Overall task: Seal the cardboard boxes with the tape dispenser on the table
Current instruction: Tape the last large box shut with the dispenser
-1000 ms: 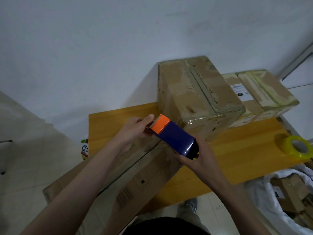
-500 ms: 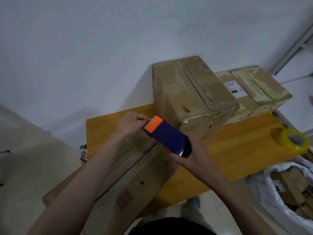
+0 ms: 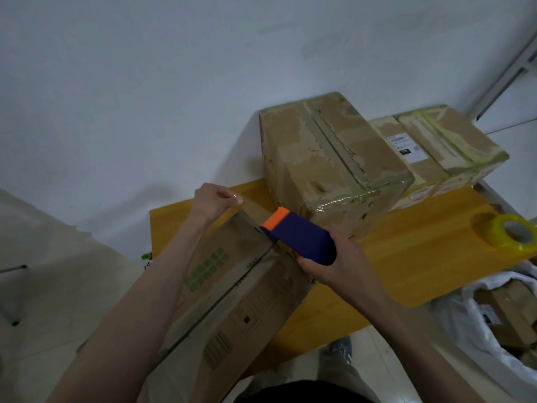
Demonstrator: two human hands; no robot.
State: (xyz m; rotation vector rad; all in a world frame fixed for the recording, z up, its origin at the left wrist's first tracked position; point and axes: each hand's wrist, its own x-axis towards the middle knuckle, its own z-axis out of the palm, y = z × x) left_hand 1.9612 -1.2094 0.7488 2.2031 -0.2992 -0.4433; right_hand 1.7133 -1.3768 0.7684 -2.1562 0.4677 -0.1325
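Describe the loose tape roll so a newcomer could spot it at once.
Start at the wooden table and follow it to its right edge. The tape roll lies there flat and alone, away from the cardboard boxes; it is the only bright yellow-green ring.

Landmark: long box (image 3: 232, 301), lying across the table's (image 3: 406, 257) left half.
- Behind its far end: tall box (image 3: 328, 164) standing close, narrowing passage there.
- Right of the tall box: two lower boxes (image 3: 444, 146) crowding the back edge.
- Right of the long box: bare wood lying open as far as the tape roll (image 3: 513, 234) sitting near the right edge.
- Left of its far end: a bare strip showing.
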